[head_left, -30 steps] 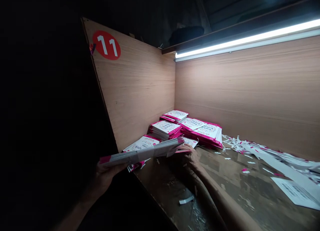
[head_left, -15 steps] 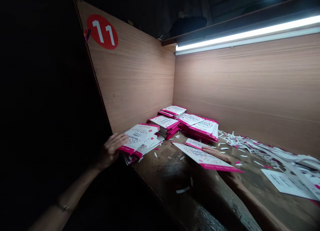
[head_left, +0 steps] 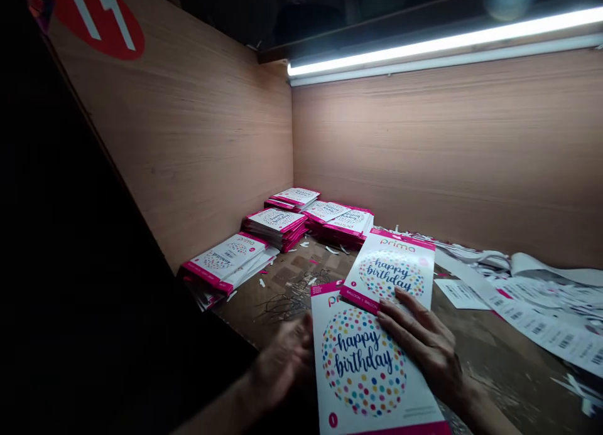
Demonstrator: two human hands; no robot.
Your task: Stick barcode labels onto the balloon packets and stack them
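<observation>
At a lit wooden bench [head_left: 490, 353], a person's left hand [head_left: 285, 359] steadies the edge of a "happy birthday" balloon card [head_left: 365, 366] while the right hand [head_left: 426, 341] lies open-fingered on a second card [head_left: 393, 272] at twelve o'clock; light, thin, glossy and likely slippery, best gripped by the edges.

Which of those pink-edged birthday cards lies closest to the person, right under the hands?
The big "happy birthday" card at the bottom, between the left hand and right hand; another card overlaps its top, and the stacks lie farther back.
</observation>
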